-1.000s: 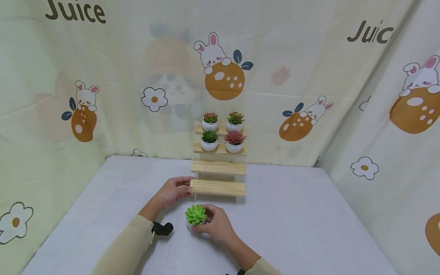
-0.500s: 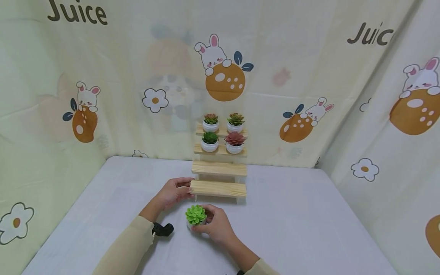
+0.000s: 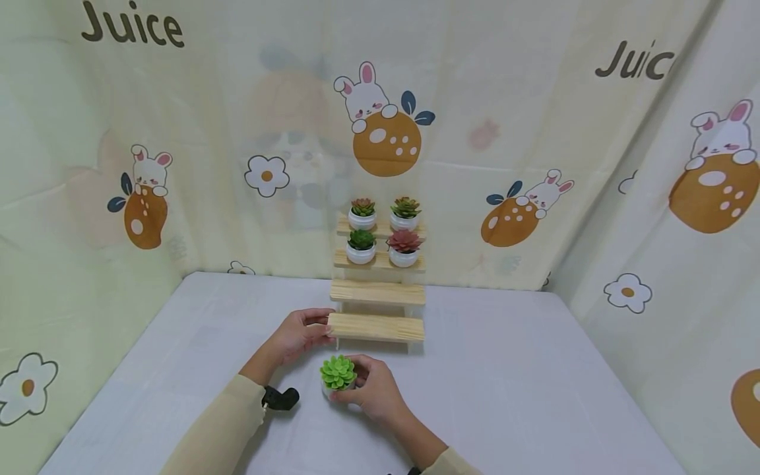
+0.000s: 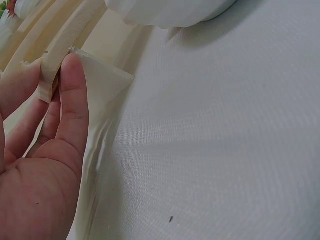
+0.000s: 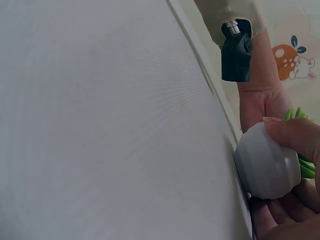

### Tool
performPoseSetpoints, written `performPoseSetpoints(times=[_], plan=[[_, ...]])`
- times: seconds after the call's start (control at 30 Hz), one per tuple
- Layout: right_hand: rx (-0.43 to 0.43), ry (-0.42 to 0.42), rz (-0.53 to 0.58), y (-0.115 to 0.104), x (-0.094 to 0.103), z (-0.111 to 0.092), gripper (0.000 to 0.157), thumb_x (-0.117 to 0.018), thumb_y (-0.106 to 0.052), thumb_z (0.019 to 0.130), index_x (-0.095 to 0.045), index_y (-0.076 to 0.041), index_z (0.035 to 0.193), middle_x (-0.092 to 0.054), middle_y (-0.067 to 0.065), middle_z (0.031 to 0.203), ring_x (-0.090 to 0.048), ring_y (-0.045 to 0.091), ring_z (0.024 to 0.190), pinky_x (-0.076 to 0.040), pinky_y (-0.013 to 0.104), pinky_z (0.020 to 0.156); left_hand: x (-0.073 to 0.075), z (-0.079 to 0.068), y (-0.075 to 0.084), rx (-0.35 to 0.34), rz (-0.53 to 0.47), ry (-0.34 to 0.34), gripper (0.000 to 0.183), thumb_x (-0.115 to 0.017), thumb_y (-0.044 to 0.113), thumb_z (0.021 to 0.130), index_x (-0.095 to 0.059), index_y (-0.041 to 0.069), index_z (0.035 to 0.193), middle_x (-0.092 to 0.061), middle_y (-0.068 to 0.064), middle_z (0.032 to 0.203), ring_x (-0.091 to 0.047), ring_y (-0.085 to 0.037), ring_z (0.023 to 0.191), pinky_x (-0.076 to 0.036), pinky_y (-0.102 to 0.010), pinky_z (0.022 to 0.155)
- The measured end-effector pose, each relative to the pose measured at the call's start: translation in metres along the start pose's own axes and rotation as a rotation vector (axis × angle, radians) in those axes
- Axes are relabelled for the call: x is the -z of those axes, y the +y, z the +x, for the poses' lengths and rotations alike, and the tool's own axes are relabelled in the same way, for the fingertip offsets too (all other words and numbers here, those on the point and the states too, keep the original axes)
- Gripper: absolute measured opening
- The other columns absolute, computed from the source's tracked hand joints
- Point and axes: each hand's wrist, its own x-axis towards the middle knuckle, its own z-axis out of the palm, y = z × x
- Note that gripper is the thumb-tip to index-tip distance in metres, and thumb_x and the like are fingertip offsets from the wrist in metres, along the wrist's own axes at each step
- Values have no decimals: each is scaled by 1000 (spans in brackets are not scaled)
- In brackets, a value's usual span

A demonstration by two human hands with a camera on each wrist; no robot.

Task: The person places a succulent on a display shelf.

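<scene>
A tiered wooden plant stand (image 3: 380, 327) stands on the white table. My left hand (image 3: 299, 338) pinches the left end of its lowest step; in the left wrist view, thumb and fingers lie on either side of the plank (image 4: 52, 70). Just in front of the stand, my right hand (image 3: 378, 390) holds a small potted succulent (image 3: 338, 371) with bright green leaves. Its ribbed white pot (image 5: 267, 162) sits at the table surface in the right wrist view, gripped between thumb and fingers. Whether the pot touches the cloth is hard to tell.
On the upper two steps stand several potted succulents, among them a dark green one (image 3: 361, 245) and a reddish one (image 3: 404, 247). The second-lowest step (image 3: 377, 291) is bare wood. Behind hangs a printed curtain (image 3: 457, 198). A black wrist device (image 3: 281, 398) is on the left wrist.
Both hands, the stand and the green succulent keep their places. Only the head view shifts very slightly.
</scene>
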Motion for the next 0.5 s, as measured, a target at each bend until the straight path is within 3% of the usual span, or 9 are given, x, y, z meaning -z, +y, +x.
performPoseSetpoints(times=[0.5], plan=[[-21, -5, -62, 2, 3, 4, 60, -93, -4, 71, -68, 1, 125, -74, 12, 117, -69, 14, 104, -61, 21, 88, 2, 0, -1, -12, -19, -25, 53, -60, -7, 98, -43, -12, 148, -60, -15, 122, -67, -16, 101, -63, -33, 93]])
